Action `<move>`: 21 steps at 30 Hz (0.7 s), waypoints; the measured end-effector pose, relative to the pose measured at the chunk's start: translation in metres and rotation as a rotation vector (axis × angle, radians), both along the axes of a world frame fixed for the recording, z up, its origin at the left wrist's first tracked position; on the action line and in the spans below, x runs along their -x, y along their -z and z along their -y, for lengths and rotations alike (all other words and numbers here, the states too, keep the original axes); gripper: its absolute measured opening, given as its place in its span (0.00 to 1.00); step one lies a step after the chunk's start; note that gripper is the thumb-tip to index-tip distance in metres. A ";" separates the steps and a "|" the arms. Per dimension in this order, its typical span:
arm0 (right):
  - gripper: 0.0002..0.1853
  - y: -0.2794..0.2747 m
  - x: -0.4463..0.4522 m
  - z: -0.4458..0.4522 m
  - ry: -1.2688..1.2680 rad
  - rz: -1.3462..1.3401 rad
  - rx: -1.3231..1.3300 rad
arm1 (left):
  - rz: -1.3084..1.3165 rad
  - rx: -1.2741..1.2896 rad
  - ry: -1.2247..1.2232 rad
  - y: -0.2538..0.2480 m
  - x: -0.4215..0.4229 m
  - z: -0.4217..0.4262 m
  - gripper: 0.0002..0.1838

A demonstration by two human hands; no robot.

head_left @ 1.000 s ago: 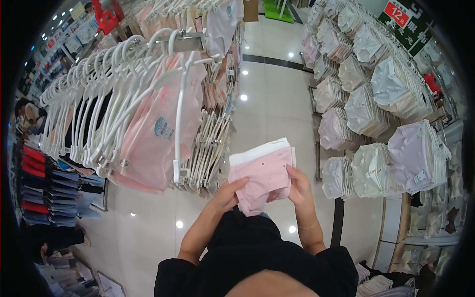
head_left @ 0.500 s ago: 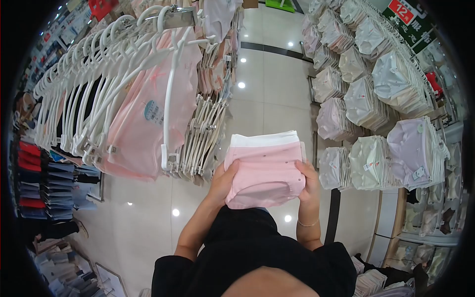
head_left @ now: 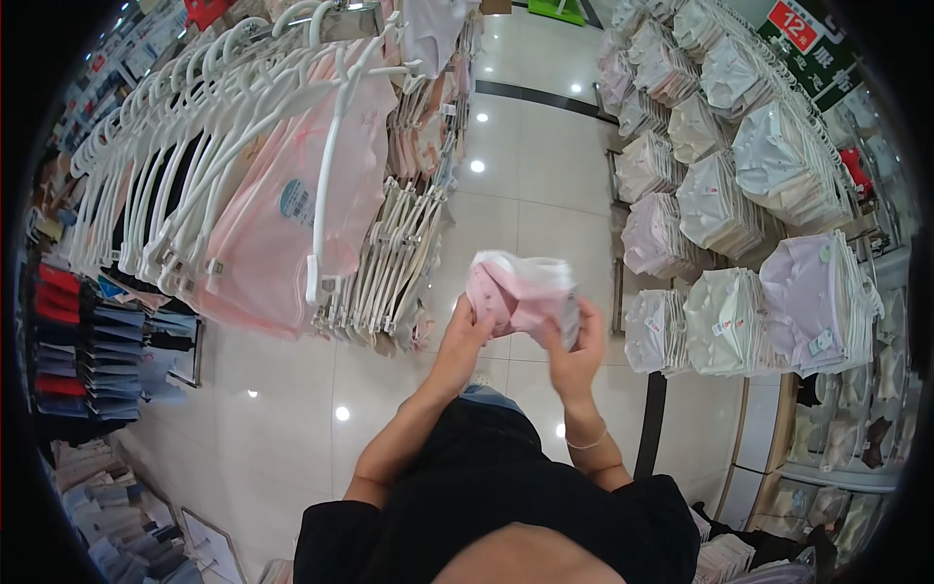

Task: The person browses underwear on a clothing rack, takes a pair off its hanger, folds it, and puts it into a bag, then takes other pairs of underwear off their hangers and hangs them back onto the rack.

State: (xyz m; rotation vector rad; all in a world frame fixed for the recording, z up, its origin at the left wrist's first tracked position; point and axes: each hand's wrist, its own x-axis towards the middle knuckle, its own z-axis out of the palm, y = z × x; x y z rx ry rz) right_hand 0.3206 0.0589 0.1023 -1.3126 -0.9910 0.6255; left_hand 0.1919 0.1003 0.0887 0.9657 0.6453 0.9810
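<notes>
A pair of pink underpants [head_left: 520, 297] with a white waistband is held up in front of my body, bunched and partly folded between both hands. My left hand [head_left: 465, 341] grips its left side, thumb over the cloth. At the right side my right hand [head_left: 576, 348] pinches the fabric, and the cloth there is smeared by motion. To the left, a white hanger [head_left: 339, 165] hangs at the end of a rack beside a sheer pink garment [head_left: 292, 209] with a blue and white tag [head_left: 297, 202].
Several stacks of pale underpants [head_left: 725, 307] hang on the right-hand display. More clipped hangers [head_left: 389, 263] line the left rack. Folded dark and red clothes [head_left: 73, 341] are at far left. A tiled floor [head_left: 516, 156] runs between the racks, with a green object [head_left: 556, 10] at the far end.
The underpants were spread flat between my hands; now they are bunched and narrower. My hands have come closer together, the right one moving left. The end hanger on the left has tilted.
</notes>
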 end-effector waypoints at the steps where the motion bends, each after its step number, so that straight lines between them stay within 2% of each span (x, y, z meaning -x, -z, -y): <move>1: 0.18 0.005 0.001 0.000 -0.017 0.264 -0.037 | 0.076 -0.013 0.018 -0.004 -0.003 0.002 0.23; 2: 0.18 0.007 0.004 0.000 -0.032 0.527 -0.074 | 0.073 -0.013 0.025 -0.002 -0.002 0.002 0.23; 5: 0.21 0.000 0.016 0.001 -0.080 0.717 -0.121 | 0.078 -0.004 0.047 0.005 0.000 0.003 0.24; 7: 0.23 -0.006 0.019 0.001 -0.127 0.784 -0.108 | 0.103 0.020 0.062 0.005 0.001 0.005 0.24; 10: 0.25 -0.017 0.026 0.005 -0.188 0.852 -0.064 | 0.297 -0.196 0.080 0.011 -0.004 0.013 0.21; 11: 0.26 -0.018 0.028 0.006 -0.207 0.868 -0.046 | 0.206 -0.073 0.075 0.009 -0.002 0.014 0.21; 13: 0.25 -0.016 0.026 0.009 -0.385 0.721 -0.107 | 0.026 0.171 0.065 0.003 0.004 0.014 0.21; 16: 0.23 -0.016 0.012 0.015 -0.509 0.432 -0.083 | 0.402 0.279 -0.100 0.012 0.006 0.010 0.23; 17: 0.22 -0.016 0.005 0.017 -0.527 0.323 -0.054 | 0.532 0.330 -0.061 0.012 0.007 0.009 0.24; 20: 0.19 -0.006 -0.008 0.009 -0.221 0.223 -0.131 | 0.532 0.303 -0.022 0.011 0.012 0.010 0.24; 21: 0.19 -0.012 -0.011 0.004 -0.210 0.261 -0.140 | 0.530 0.328 -0.005 0.015 0.013 0.011 0.24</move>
